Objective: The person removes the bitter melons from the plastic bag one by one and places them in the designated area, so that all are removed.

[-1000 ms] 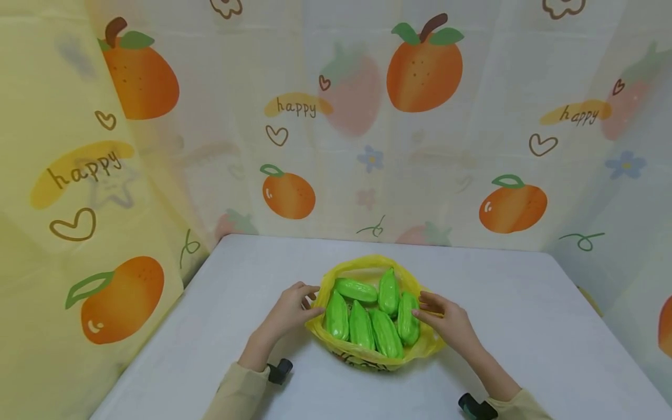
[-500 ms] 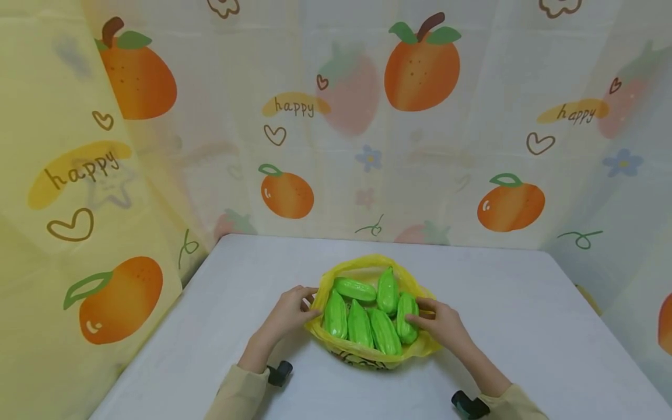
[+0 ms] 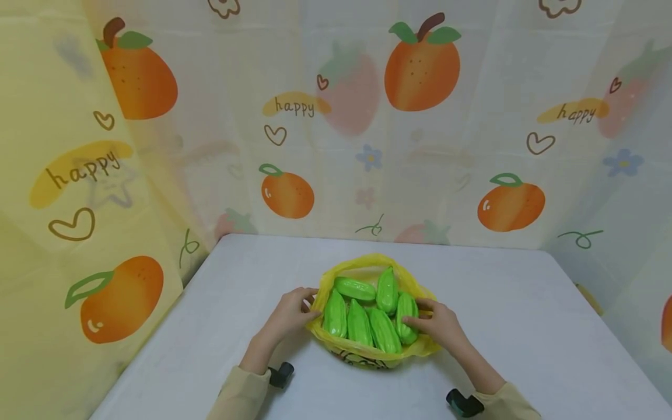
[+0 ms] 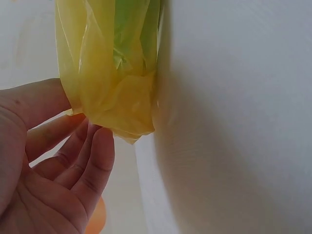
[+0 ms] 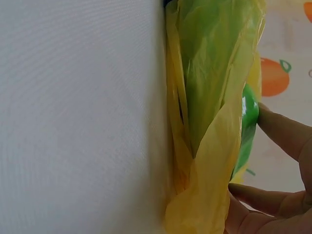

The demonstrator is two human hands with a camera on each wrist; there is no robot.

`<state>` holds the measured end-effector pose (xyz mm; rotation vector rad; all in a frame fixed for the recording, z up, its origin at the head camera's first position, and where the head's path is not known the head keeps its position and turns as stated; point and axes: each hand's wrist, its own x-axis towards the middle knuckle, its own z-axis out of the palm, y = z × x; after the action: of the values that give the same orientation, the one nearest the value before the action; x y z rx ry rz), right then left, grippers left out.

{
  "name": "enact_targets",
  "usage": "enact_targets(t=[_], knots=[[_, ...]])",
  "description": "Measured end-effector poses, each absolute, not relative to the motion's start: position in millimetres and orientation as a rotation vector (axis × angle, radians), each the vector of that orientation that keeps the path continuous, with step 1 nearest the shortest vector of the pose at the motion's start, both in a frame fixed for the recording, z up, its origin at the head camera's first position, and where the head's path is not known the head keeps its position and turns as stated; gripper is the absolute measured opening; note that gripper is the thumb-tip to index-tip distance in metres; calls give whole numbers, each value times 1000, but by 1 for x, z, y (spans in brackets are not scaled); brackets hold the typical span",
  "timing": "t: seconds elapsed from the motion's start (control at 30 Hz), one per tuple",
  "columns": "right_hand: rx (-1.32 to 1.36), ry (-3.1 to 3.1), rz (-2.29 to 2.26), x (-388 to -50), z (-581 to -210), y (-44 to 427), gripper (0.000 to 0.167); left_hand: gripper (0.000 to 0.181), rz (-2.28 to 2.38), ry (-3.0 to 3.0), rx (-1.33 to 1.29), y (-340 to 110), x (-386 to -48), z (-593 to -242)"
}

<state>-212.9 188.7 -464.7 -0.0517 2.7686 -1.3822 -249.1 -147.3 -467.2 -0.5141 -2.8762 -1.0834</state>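
Note:
A yellow plastic bag (image 3: pixel 420 349) lies wide open on the table, with several shiny green vegetable-shaped pieces (image 3: pixel 359 324) inside. My left hand (image 3: pixel 289 312) pinches the bag's left rim; in the left wrist view the thumb and fingers of that hand (image 4: pixel 58 161) meet the yellow film (image 4: pixel 117 97). On the opposite side, my right hand (image 3: pixel 441 322) has its thumb on the rightmost green piece (image 3: pixel 406 318) and its fingers at that piece's far side. The right wrist view shows the fingertips against the green piece (image 5: pixel 248 117), above the bag's edge.
The bag stands on a white table (image 3: pixel 504 303) near its middle. Behind and to the left hang curtains (image 3: pixel 336 192) printed with oranges, hearts and the word happy. Each forearm has a small black device (image 3: pixel 281 374) at the wrist.
My right hand has moved left and inward, and its thumb now lies on the rightmost green piece. My left hand has stayed almost still at the bag's rim.

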Motion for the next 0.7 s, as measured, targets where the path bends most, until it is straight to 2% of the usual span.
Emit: enact_targets(t=[0.33, 0.7], knots=[[9, 2727, -1381, -213, -464, 186, 81, 49, -1081, -2882, -497, -148, -249, -466], [1, 2727, -1392, -212, -462, 183, 86, 48, -1066, -2872, -508, -148, -248, -466]])
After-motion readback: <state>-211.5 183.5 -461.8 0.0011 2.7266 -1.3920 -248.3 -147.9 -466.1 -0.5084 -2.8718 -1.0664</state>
